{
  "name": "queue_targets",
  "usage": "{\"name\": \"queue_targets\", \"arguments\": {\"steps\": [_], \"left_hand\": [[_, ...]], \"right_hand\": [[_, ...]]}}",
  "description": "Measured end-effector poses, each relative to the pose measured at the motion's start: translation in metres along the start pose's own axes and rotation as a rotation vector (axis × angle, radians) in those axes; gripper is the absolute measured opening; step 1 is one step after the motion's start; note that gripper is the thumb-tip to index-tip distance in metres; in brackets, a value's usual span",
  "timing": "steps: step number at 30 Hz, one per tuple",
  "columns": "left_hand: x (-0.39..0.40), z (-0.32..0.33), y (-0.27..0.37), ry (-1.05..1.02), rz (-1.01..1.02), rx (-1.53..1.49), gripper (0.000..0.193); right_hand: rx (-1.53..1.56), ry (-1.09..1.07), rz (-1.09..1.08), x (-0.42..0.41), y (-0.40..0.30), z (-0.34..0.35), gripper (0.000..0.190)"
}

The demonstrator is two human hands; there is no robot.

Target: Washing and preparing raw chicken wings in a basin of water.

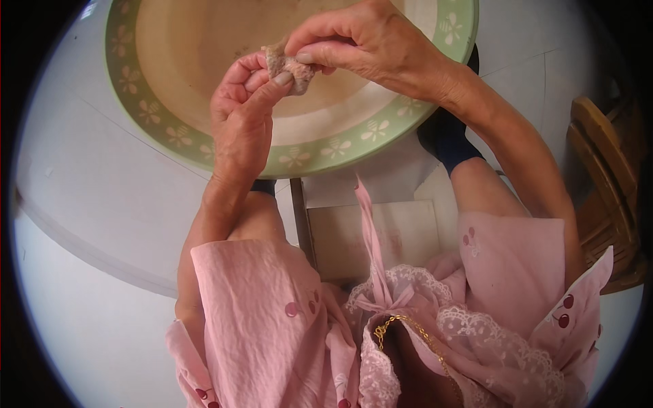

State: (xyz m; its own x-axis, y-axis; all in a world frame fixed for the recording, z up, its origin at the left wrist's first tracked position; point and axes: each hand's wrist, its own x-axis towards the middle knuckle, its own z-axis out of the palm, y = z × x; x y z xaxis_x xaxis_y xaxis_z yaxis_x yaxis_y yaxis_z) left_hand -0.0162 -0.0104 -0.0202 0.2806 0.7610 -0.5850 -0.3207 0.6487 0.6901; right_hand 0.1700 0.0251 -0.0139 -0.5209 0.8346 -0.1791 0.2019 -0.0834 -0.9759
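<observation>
My left hand [242, 112] pinches a small, rough, greyish-pink lump [301, 74] between thumb and bent fingers. From the other side, the thumb and fingertips of my right hand [372, 53] grip the lump's upper right part. What the lump is made of cannot be told. Both hands are over a large round basin [334, 149], whose green rim bears pale flower shapes. Brownish, cloudy water [189, 56] appears to fill it, with a few dark specks near the middle. The basin's far side runs out of view at the top.
Between my legs, below the basin, lies a pale cardboard box [377, 224] with faint reddish print. A brown wooden chair [604, 137] stands at the right. Pale tiled floor [102, 204] surrounds the basin. Pink cloth [255, 301] with a cherry pattern covers my lap.
</observation>
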Motion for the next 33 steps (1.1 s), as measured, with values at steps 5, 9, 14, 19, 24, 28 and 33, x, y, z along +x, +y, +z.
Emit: {"name": "queue_targets", "arguments": {"steps": [5, 9, 14, 19, 24, 28, 33], "left_hand": [[-0.001, -0.001, -0.001, -0.011, -0.008, 0.004, 0.023], [-0.001, -0.001, -0.001, -0.039, -0.018, 0.009, 0.022], [-0.002, -0.003, -0.002, -0.033, -0.002, 0.007, 0.02], [-0.002, -0.001, -0.003, -0.028, -0.021, -0.003, 0.02], [-0.002, -0.003, -0.002, -0.057, -0.018, 0.016, 0.021], [-0.002, -0.003, -0.002, -0.082, -0.017, 0.026, 0.02], [-0.003, -0.004, -0.001, -0.08, -0.034, 0.035, 0.019]], "right_hand": [[0.016, -0.063, 0.046, 0.0, -0.005, -0.005, 0.014], [-0.141, -0.096, 0.055, -0.001, -0.004, -0.004, 0.013], [0.032, -0.052, 0.222, 0.0, -0.008, -0.002, 0.014], [0.139, -0.021, 0.218, -0.004, -0.001, -0.003, 0.014], [-0.13, 0.01, 0.025, -0.008, -0.001, -0.004, 0.012], [-0.158, -0.019, -0.017, -0.009, -0.004, -0.007, 0.012], [-0.113, -0.086, -0.073, -0.006, 0.0, -0.003, 0.011]]}}
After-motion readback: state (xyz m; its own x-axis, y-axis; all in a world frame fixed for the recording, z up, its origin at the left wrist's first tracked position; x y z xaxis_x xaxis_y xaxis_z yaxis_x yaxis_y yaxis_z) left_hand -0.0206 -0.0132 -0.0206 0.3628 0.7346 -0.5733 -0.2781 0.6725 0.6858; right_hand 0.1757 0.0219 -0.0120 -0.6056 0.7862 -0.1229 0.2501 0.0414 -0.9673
